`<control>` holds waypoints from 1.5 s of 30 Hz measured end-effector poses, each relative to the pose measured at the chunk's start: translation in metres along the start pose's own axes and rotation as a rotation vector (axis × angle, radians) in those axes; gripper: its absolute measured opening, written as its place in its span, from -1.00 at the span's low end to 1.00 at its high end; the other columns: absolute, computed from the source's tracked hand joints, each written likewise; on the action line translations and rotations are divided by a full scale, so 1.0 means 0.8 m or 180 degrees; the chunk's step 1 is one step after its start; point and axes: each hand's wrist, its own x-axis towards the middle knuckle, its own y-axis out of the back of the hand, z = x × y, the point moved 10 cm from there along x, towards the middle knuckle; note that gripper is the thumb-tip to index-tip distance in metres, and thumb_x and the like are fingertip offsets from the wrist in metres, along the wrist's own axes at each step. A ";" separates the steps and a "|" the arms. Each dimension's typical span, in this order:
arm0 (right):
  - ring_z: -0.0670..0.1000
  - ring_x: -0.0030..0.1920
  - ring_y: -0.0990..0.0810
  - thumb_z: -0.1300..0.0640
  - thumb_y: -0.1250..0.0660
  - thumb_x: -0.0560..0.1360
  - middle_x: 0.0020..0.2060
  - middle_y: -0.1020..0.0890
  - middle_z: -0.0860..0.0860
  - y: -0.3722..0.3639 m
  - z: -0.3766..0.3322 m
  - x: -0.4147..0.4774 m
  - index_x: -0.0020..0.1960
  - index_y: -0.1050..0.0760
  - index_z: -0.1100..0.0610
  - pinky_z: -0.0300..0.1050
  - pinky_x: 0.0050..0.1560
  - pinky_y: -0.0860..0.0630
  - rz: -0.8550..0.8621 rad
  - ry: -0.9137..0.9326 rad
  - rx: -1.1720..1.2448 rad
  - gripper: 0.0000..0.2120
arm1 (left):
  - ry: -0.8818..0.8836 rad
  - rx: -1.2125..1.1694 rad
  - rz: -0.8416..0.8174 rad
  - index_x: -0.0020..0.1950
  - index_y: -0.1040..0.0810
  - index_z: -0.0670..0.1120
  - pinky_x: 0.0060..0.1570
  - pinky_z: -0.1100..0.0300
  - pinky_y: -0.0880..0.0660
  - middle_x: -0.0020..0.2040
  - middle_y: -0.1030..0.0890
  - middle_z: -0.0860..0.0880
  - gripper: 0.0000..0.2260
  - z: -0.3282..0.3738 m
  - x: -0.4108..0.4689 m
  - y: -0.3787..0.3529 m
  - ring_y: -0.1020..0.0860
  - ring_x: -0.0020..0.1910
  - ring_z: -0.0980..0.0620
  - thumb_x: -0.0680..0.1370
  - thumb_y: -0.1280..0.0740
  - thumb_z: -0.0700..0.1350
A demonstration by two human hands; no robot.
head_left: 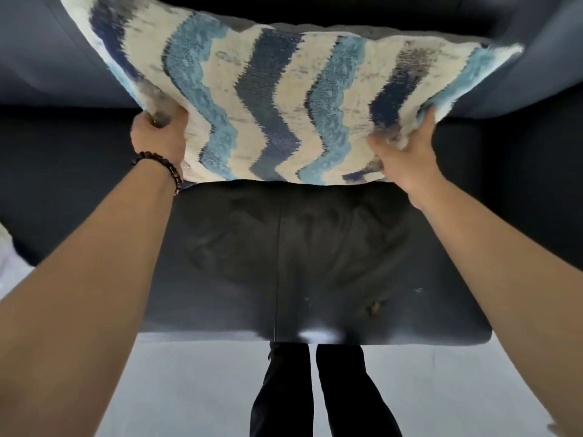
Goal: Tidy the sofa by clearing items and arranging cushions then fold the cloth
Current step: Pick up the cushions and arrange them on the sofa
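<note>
Head view looks down on a dark, leather-like sofa seat (315, 263), and everything else is placed from it: above its back part hangs a large square cushion of woven fabric with wavy cream, light-blue and navy stripes (268, 99), held clear of the seat and tilted towards the backrest (378, 7); the left hand (157, 137), a dark beaded bracelet (164, 167) at its wrist, has its fingers curled tight round the cushion's near-left corner; the right hand (407, 156) grips the near-right corner, the fabric bunched in its grasp. The step in hand looks like arranging cushions — this one seems meant for the back of the seat; the next move probably calls for lowering it evenly, standing it against the backrest, then letting go with both hands together so that it does not flop forward. No loose items or cloth show on the seat; the folding is presumably not yet done. The seat has a centre seam, creases and a few scuffed spots (375, 307) near its front edge; in front of it lies a pale grey floor (173, 389), where the person's legs in black trousers (315, 389) stand; left of the seat, at the frame's edge, something white (9, 263) shows — too cut off to name.
</note>
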 end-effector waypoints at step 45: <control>-0.06 0.26 -0.47 -0.07 -0.17 0.62 0.28 -0.49 -0.01 -0.016 -0.003 -0.058 0.51 -0.27 0.15 -0.20 0.34 -0.38 0.0209 0.1116 -0.0440 -0.47 | -0.0250 -0.0088 -0.1014 0.47 -0.33 -0.01 0.41 0.05 -0.34 0.40 -0.40 0.12 -0.58 -0.033 -0.160 -0.033 -0.37 0.37 0.18 0.63 -0.17 0.06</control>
